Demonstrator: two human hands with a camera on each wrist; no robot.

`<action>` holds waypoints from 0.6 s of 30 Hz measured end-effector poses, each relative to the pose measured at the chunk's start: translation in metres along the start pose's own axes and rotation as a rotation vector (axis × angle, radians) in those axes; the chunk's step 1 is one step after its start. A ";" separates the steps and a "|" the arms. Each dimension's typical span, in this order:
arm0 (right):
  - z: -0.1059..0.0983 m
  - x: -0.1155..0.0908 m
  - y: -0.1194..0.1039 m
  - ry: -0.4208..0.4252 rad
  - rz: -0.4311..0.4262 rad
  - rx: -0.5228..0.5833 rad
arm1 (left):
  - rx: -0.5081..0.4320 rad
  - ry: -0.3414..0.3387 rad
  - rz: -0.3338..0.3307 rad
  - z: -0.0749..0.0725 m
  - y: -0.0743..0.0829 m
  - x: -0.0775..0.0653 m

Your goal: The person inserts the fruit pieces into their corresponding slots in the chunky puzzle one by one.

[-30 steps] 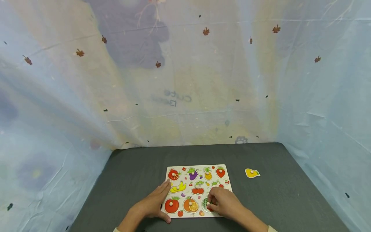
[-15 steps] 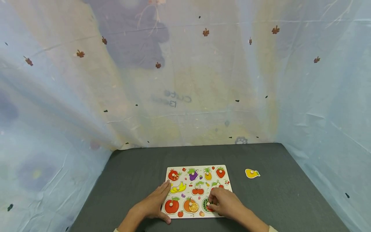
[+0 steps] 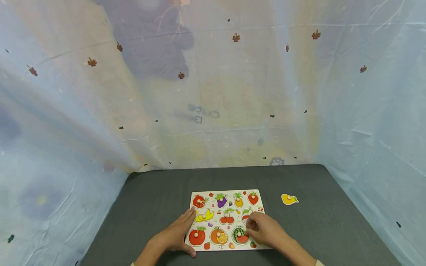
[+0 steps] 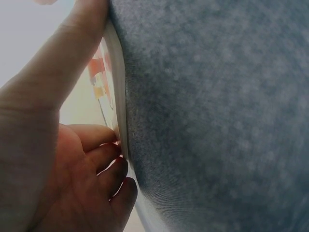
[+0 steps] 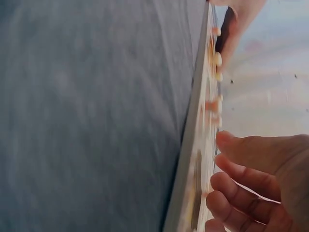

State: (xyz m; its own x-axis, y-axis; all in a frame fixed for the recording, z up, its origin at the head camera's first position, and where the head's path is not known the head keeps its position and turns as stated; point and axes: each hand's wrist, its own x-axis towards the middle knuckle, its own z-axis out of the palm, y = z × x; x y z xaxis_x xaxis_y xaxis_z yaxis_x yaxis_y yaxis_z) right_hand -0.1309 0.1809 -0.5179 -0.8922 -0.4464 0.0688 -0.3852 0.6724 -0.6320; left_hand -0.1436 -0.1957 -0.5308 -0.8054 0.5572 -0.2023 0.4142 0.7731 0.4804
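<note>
A white knobbed fruit puzzle board (image 3: 243, 248) lies on the dark grey table. My left hand (image 3: 178, 231) rests at its left edge, fingers extended along the side and thumb by the front corner. The left wrist view shows those fingertips against the board's edge (image 4: 120, 96). Over the right side hovers my right hand (image 3: 266, 231), beside the watermelon piece (image 3: 241, 236) at the front right. Its fingers are loosely bent and hold nothing; in the right wrist view the fingertips (image 5: 224, 140) are close over the board. It partly covers the cherry-like piece (image 3: 247, 214) behind.
A yellow pear-shaped piece (image 3: 289, 199) lies alone on the table (image 3: 319, 221), right of the board. Other knobbed pieces sit on the board, among them an apple (image 3: 197, 236), an orange (image 3: 216, 232) and bananas (image 3: 204, 215). A patterned curtain (image 3: 213, 92) encloses the table's back and sides.
My right hand has let go of the watermelon piece's knob and shifted slightly right, uncovering more of that piece. My left hand has stayed at the board's left edge.
</note>
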 end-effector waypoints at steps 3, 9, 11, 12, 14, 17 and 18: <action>-0.006 0.001 0.006 0.036 0.006 -0.008 | -0.010 -0.001 -0.004 0.000 0.000 0.000; -0.019 0.001 0.020 0.128 0.115 -0.056 | -0.011 0.001 -0.012 0.000 0.000 0.000; -0.024 0.002 0.026 0.161 0.144 -0.062 | -0.008 0.000 -0.014 0.000 0.000 0.000; -0.026 0.002 0.030 0.176 0.155 -0.063 | -0.008 0.000 -0.014 0.000 0.000 0.000; -0.031 0.002 0.036 0.203 0.173 -0.070 | -0.010 -0.001 -0.015 0.000 0.001 0.000; -0.040 0.002 0.047 0.237 0.195 -0.073 | -0.004 -0.003 -0.015 0.000 0.000 0.000; -0.042 0.002 0.051 0.247 0.200 -0.079 | -0.007 -0.004 -0.017 0.000 0.001 0.001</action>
State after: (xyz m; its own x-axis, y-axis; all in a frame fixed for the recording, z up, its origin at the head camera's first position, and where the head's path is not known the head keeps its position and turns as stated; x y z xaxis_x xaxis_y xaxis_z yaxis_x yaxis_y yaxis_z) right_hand -0.1622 0.2393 -0.5173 -0.9786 -0.1506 0.1405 -0.2049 0.7805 -0.5907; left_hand -0.1438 -0.1949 -0.5301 -0.8106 0.5452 -0.2138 0.3973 0.7803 0.4831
